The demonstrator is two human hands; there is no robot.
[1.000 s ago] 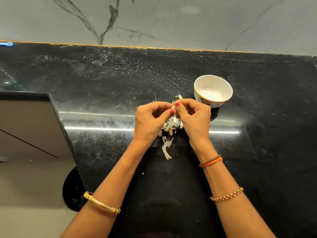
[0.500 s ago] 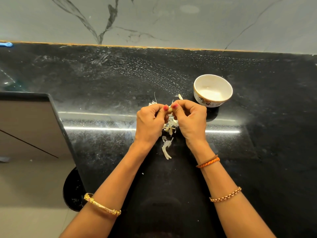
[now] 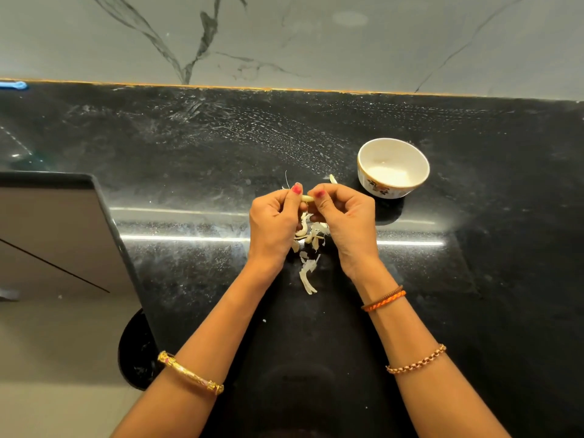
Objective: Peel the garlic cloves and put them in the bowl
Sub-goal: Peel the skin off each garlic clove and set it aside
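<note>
**Peeling a clove over the skins**

Head view: Holding the clove (image 3: pixel 307 198) between both hands, you have them close together above the middle of the table (image 3: pixel 189 153). Your left hand (image 3: pixel 273 221) pinches one end with thumb and curled fingers, and your right hand (image 3: pixel 344 216) pinches the other end the same way, so the pale clove shows only as a short bar between the two red thumbnails. That two-ended grip looks chosen to let one thumbnail work at the skin while the other hand keeps the clove from turning. How much skin is left on it cannot be told; most of it is hidden by your fingers.

Under your hands lies a loose heap of skins (image 3: pixel 308 248), with one longer strip trailing toward you. Working right above that heap means whatever comes off falls with the rest and stays out of the bowl (image 3: pixel 393 147).

The bowl sits on the table near your right hand, a little farther from you, apart from the skins. It is within easy reach of your right hand, which is likely why it stands on that side. Its white inside shows no cloves that can be made out, so judge the task as early or at least unfinished. One small pale scrap (image 3: pixel 332 178) lies between your right hand and the bowl.
</note>
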